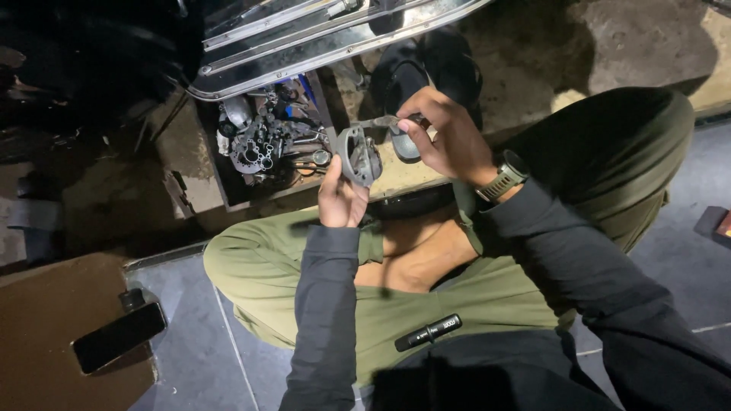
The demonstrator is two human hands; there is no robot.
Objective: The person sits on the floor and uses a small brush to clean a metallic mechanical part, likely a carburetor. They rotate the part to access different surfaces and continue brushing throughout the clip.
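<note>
Two bare hands work over the lap of a seated person in olive shorts. Left hand grasps a round grey metal part from below, holding it upright just above the knees. Right hand, wearing a wristwatch, pinches a thin metal tool whose tip meets the part's upper edge. Beyond the hands, an open tray holds assorted metal engine parts. A black flashlight rests on the lap; a dark phone lies on the floor at left.
</note>
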